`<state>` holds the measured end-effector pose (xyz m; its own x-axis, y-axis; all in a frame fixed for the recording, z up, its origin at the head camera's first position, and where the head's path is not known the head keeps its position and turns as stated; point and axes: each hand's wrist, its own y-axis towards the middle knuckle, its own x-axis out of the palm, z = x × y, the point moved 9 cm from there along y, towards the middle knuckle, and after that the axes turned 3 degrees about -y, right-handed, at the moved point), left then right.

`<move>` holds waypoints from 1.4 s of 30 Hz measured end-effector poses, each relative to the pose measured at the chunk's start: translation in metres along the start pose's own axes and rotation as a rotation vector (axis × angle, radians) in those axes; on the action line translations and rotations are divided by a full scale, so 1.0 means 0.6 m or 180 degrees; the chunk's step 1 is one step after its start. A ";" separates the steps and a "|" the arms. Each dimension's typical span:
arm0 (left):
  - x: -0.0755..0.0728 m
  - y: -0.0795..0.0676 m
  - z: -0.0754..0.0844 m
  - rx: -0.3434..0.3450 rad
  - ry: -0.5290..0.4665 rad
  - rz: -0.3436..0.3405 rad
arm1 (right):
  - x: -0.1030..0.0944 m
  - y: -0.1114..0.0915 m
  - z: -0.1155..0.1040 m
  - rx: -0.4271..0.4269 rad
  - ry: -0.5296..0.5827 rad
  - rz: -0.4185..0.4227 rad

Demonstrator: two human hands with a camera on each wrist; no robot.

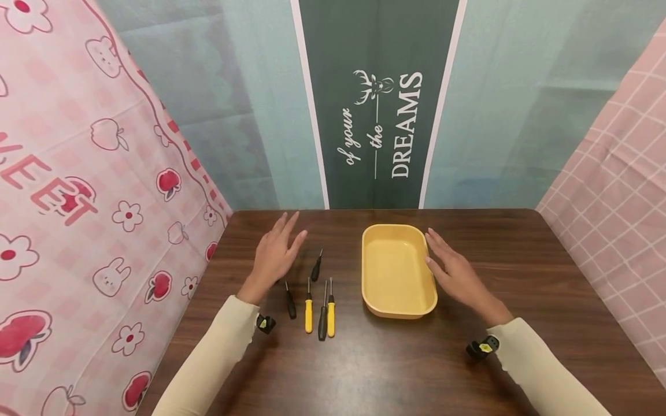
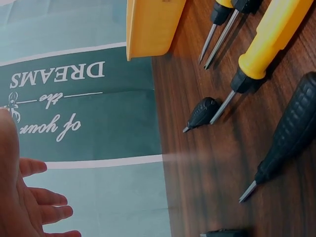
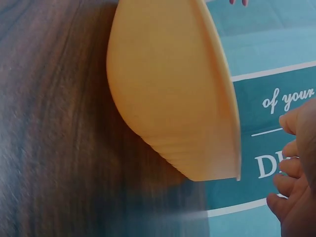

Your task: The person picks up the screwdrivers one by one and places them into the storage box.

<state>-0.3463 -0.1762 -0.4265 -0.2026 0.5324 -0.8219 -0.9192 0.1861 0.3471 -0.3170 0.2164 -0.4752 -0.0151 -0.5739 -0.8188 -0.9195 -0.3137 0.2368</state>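
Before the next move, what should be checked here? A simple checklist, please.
1. Hands free: ok; the left hand and right hand hold nothing.
2. Tray open side up: ok; the yellow tray sits upright on the table.
3. Screwdrivers well spaced: not ok; the rightmost yellow screwdriver lies close beside a black screwdriver.
4. Right hand not touching the tray: cannot tell; its fingers overlap the rim in the head view.
5. Left hand gripping a screwdriver, if wanted: not ok.
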 end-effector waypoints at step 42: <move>0.055 -0.051 -0.046 -0.0444 -0.0322 -0.0126 | 0.042 -0.022 0.025 0.0210 0.0336 0.0384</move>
<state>-0.3341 -0.1873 -0.4770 -0.1369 0.6086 -0.7816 -0.9651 0.0957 0.2436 -0.3112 0.2175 -0.5071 -0.0887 -0.6817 -0.7262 -0.9373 -0.1895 0.2924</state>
